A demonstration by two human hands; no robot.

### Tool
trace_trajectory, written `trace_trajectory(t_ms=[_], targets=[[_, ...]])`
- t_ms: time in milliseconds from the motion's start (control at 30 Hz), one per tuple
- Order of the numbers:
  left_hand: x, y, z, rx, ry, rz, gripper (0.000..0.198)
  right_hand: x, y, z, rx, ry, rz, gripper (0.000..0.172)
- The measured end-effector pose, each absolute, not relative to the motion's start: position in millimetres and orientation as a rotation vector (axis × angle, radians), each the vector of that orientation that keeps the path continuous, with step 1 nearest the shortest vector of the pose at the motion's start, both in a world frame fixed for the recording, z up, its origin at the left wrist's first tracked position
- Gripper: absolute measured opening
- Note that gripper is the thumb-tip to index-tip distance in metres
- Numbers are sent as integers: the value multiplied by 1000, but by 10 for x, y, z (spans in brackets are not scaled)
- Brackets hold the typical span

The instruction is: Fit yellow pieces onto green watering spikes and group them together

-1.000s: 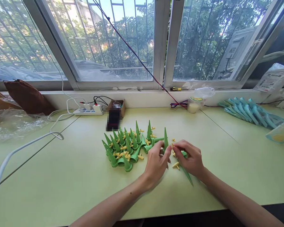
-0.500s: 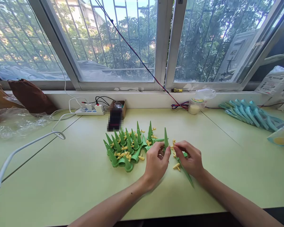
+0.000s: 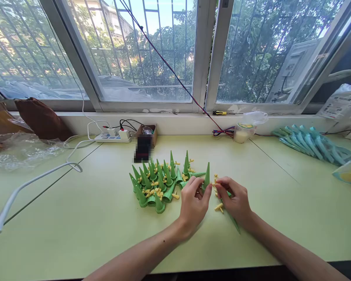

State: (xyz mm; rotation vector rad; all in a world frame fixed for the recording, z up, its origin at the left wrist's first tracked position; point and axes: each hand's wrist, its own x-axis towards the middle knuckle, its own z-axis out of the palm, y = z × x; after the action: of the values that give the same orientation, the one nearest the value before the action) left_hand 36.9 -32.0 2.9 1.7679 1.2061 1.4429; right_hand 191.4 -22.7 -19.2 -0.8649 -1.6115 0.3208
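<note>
Between the thumb and fingers of my left hand (image 3: 193, 200) stands a green plastic cone (image 3: 207, 175), its tip pointing up. Close against its right side, my right hand (image 3: 235, 197) pinches a small yellow plastic valve piece (image 3: 213, 183), partly covered by the fingertips. Under my right hand lies another green cone (image 3: 234, 223), pointing toward me. A loose yellow valve piece (image 3: 219, 207) rests just left of it. To the left of my hands, several green cones (image 3: 145, 181) stand or lie in a cluster, with yellow valve pieces (image 3: 148, 192) scattered among them.
A power strip (image 3: 112, 137) with plugs and a small cardboard box (image 3: 154, 136) sit at the back. A white cable (image 3: 26, 187) curves over the left side. A lidded jar (image 3: 242, 133) and a pile of teal plastic pieces (image 3: 312, 144) are at the back right.
The held cone has shifted slightly right and down, and now leans a little right. Both hands stay close together at it; the whole view has moved a little.
</note>
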Motion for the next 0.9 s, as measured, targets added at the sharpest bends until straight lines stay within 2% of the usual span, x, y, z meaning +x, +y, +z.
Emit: trace_trajectory(t_ms=[333, 667, 800, 900], targets=[[374, -310, 4, 1806, 1136, 1475, 15, 1941, -236, -99, -931, -1704, 229, 28], [370, -304, 17, 1825, 1168, 1415, 16, 1944, -222, -77, -974, -1774, 255, 38], [361, -297, 46, 1773, 1192, 1413, 17, 1945, -202, -47, -991, -1759, 285, 37], [354, -294, 63, 1743, 1210, 1423, 19, 1954, -198, -31, -961, -1775, 326, 30]])
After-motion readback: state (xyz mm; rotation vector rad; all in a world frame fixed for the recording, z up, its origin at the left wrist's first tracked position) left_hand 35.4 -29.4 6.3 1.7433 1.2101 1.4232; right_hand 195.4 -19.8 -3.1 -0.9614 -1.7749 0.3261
